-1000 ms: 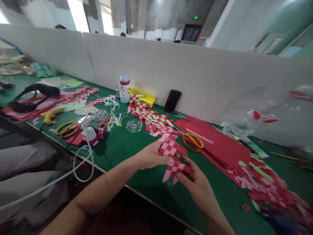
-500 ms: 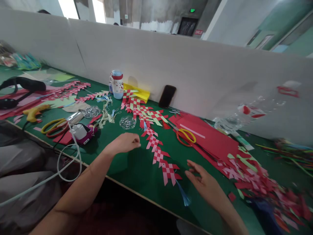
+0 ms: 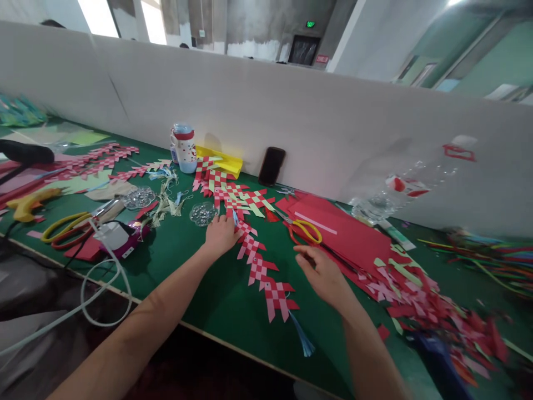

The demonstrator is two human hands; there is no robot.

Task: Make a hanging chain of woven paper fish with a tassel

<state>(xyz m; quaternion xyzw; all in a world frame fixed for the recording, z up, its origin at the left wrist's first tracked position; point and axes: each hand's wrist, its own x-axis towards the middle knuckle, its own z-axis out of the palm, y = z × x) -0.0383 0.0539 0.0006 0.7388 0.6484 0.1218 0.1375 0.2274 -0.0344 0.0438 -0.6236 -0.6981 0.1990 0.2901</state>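
A chain of red-and-pink woven paper fish [image 3: 258,269] runs down the green table, with a blue tassel [image 3: 303,336] at its lower end. My left hand [image 3: 222,236] is at the chain's upper end, its fingers closed at the paper edge; what they pinch is too small to make out. To the right of the chain, my right hand [image 3: 320,272] hovers with fingers apart and nothing in it. Red-and-green woven fish [image 3: 235,194] lie beyond my left hand. Just left of them is a clear dish of small beads [image 3: 203,213].
Scissors [image 3: 306,230] lie on red paper sheets [image 3: 353,236]. A phone [image 3: 272,166], a cup [image 3: 184,149] and a plastic bottle [image 3: 410,186] stand by the partition. Paper scraps [image 3: 441,311] cover the right; a glue gun [image 3: 33,204], a white cable and more scissors [image 3: 69,229] are left.
My left hand has moved to the upper end of the fish chain. My right hand has shifted up and left, still empty. The camera view has turned slightly to the right.
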